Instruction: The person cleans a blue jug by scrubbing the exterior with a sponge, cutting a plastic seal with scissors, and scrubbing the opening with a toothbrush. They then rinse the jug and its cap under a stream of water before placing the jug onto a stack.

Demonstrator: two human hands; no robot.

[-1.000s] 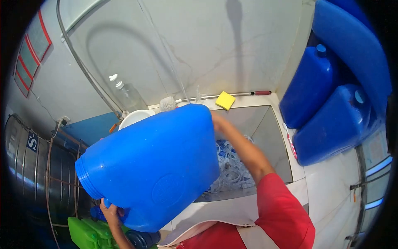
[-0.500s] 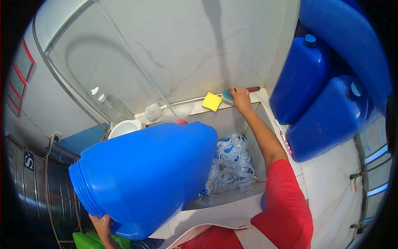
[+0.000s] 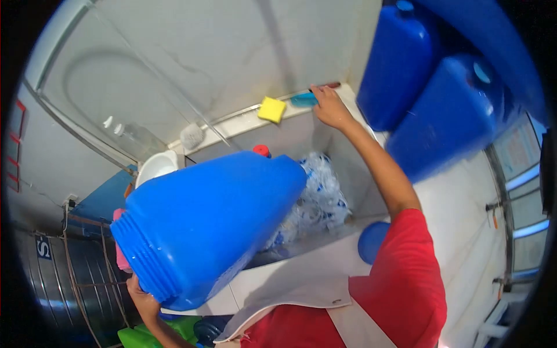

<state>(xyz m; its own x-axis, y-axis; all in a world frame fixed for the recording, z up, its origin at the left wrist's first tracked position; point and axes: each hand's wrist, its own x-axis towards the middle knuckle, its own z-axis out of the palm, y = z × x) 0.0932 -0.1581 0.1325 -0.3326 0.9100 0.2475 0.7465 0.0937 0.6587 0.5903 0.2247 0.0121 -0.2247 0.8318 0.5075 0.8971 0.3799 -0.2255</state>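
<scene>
A big blue plastic jug lies tilted on its side over the near edge of a tiled basin, its threaded mouth pointing down left. My left hand grips it from below at the mouth end. My right hand reaches to the basin's far ledge and closes on a teal brush head with a dark red handle, right of a yellow sponge.
Clear plastic rings and caps fill the basin. Two blue jerrycans lean at the right. A white bowl, a round white brush, a clear bottle, a blue lid, a steel tank and a green container surround it.
My right hand came out from behind the jug, reached to the far ledge and took hold of the brush. The jug tipped further, mouth lower. The view shifted downward.
</scene>
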